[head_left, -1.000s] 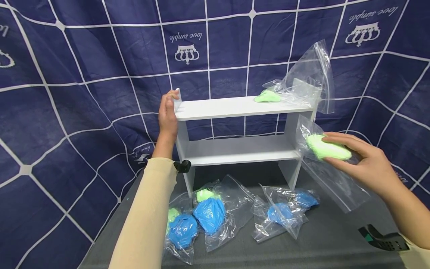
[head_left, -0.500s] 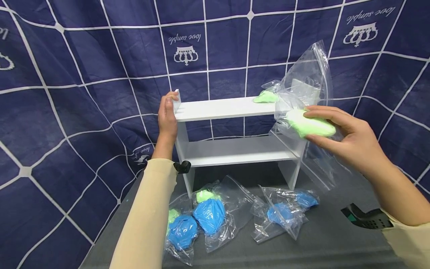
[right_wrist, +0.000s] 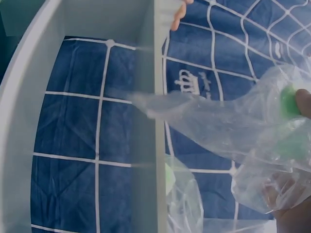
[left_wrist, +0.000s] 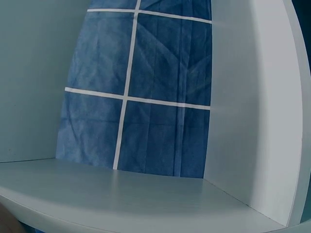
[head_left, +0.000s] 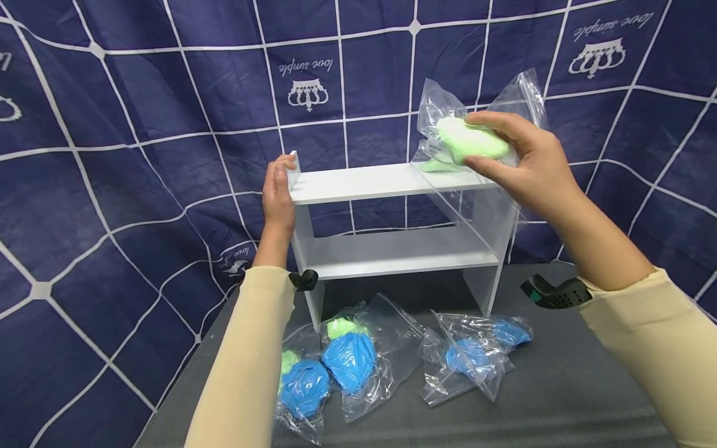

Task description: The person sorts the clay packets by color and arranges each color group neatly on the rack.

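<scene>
My right hand [head_left: 532,152] pinches a light green, clay-like lump [head_left: 467,140] inside a clear zip bag [head_left: 434,102], just above the top board of a white two-tier shelf [head_left: 358,183]. The bag's loose end hangs down past the board's front edge. My left hand [head_left: 278,193] grips the raised left end of the shelf, fingers curled over its top. Behind the held bag, another clear bag [head_left: 529,93] with a green lump [head_left: 438,167] lies on the top board, partly hidden. In the right wrist view, the held bag [right_wrist: 218,119] stretches across the board's edge.
On the dark grey table [head_left: 560,373] in front of the shelf lie several clear bags with blue lumps [head_left: 350,361] and green lumps [head_left: 342,326]. Another bag with blue contents [head_left: 467,354] lies to the right. A blue checked cloth [head_left: 168,87] hangs behind and at the sides.
My right hand has carried the bagged green lump up and to the left, from beside the shelf to above its top board. The left hand has kept its hold on the shelf end.
</scene>
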`<state>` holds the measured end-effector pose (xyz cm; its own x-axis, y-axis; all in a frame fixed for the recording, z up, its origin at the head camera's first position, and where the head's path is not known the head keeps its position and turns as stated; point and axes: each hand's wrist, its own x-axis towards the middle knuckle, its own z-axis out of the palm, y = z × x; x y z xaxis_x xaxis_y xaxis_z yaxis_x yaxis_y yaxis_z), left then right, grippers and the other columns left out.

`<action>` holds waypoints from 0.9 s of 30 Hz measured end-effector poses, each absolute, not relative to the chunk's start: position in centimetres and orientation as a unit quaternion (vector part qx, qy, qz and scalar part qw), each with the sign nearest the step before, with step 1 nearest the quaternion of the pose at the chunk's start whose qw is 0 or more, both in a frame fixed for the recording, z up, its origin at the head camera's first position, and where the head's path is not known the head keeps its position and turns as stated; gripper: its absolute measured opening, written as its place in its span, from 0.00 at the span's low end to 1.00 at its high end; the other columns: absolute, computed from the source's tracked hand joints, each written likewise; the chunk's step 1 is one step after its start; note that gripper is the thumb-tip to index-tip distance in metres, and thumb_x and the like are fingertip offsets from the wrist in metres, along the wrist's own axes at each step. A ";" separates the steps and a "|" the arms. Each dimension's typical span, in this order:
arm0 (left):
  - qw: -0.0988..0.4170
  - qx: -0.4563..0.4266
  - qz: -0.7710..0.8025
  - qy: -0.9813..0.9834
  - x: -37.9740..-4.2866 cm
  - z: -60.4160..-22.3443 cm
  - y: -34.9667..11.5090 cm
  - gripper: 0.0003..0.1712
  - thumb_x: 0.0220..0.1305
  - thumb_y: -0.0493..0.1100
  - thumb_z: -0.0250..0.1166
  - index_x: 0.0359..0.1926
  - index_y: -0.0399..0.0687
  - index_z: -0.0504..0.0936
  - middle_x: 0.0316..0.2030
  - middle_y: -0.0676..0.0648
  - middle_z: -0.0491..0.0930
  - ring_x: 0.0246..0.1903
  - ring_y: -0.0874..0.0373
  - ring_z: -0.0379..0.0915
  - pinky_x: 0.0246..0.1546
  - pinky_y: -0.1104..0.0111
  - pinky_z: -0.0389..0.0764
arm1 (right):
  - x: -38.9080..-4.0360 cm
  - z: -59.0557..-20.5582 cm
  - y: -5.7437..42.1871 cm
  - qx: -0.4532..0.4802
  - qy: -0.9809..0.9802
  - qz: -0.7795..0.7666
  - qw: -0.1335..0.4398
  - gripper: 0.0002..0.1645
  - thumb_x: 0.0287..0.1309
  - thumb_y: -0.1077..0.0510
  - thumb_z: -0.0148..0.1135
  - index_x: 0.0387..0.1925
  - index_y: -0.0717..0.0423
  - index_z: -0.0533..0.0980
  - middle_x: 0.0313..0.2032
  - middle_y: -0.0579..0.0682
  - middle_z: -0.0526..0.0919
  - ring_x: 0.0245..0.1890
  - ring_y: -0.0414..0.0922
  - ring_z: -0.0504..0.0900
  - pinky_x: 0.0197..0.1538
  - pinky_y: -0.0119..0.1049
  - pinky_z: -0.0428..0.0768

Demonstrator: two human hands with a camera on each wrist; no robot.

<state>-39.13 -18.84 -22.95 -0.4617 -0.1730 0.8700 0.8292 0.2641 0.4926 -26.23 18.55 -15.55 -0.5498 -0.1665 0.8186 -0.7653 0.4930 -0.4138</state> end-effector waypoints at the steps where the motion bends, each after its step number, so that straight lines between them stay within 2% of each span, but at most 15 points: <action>1: 0.455 -0.252 -0.553 -0.651 -39.1 -23.0 -18.9 0.16 0.74 0.44 0.39 0.39 0.50 0.74 0.58 0.34 0.77 0.69 0.47 0.66 0.72 0.69 0.60 | -26.7 -15.4 18.3 0.293 -0.782 0.409 0.368 0.31 0.55 0.65 0.71 0.61 0.52 0.77 0.59 0.42 0.80 0.47 0.35 0.76 0.44 0.20 0.72; 4: 0.455 -0.251 -0.556 -0.649 -39.1 -23.1 -18.9 0.15 0.74 0.44 0.39 0.38 0.57 0.73 0.58 0.34 0.77 0.69 0.49 0.66 0.72 0.69 0.60 | -28.2 -15.0 17.7 0.278 -0.787 0.414 0.362 0.31 0.57 0.62 0.71 0.62 0.49 0.76 0.60 0.48 0.79 0.50 0.34 0.76 0.46 0.21 0.72; 8: 0.451 -0.256 -0.559 -0.647 -39.2 -23.1 -18.7 0.15 0.74 0.43 0.39 0.38 0.58 0.73 0.58 0.34 0.76 0.69 0.49 0.66 0.73 0.69 0.60 | -30.0 -14.7 17.1 0.250 -0.805 0.399 0.360 0.30 0.58 0.57 0.71 0.63 0.45 0.76 0.62 0.49 0.78 0.54 0.33 0.75 0.50 0.21 0.70; 12: 0.449 -0.253 -0.559 -0.650 -39.0 -23.2 -18.6 0.16 0.75 0.42 0.39 0.39 0.49 0.74 0.59 0.34 0.76 0.70 0.50 0.65 0.73 0.69 0.59 | -31.8 -14.6 16.4 0.231 -0.823 0.373 0.360 0.29 0.60 0.53 0.70 0.63 0.44 0.75 0.62 0.50 0.78 0.55 0.40 0.75 0.53 0.25 0.68; 14: 0.448 -0.248 -0.559 -0.652 -39.0 -23.2 -18.5 0.16 0.76 0.42 0.39 0.40 0.43 0.74 0.59 0.35 0.76 0.70 0.51 0.65 0.74 0.69 0.59 | -32.7 -14.7 16.0 0.224 -0.832 0.359 0.359 0.29 0.60 0.53 0.69 0.63 0.45 0.75 0.62 0.51 0.79 0.55 0.44 0.75 0.53 0.31 0.68; 17: 0.448 -0.247 -0.560 -0.652 -39.0 -23.2 -18.4 0.16 0.76 0.40 0.39 0.40 0.39 0.73 0.59 0.34 0.76 0.70 0.50 0.66 0.73 0.69 0.60 | -34.0 -14.8 15.6 0.223 -0.841 0.337 0.361 0.29 0.61 0.53 0.69 0.63 0.49 0.75 0.62 0.53 0.79 0.56 0.49 0.75 0.54 0.40 0.69; 21: 0.454 -0.257 -0.562 -0.641 -39.2 -23.0 -18.5 0.15 0.75 0.39 0.39 0.39 0.45 0.74 0.58 0.33 0.76 0.69 0.48 0.67 0.73 0.69 0.61 | -35.7 -14.8 15.1 0.227 -0.841 0.320 0.373 0.29 0.59 0.55 0.70 0.62 0.53 0.75 0.62 0.57 0.78 0.61 0.53 0.75 0.61 0.49 0.69; 27: 0.459 -0.256 -0.561 -0.640 -39.2 -22.9 -18.6 0.15 0.75 0.40 0.40 0.38 0.57 0.73 0.57 0.33 0.76 0.68 0.46 0.67 0.71 0.70 0.62 | -37.0 -15.3 14.3 0.227 -0.858 0.295 0.354 0.31 0.57 0.54 0.72 0.62 0.54 0.75 0.64 0.57 0.77 0.67 0.54 0.72 0.68 0.52 0.67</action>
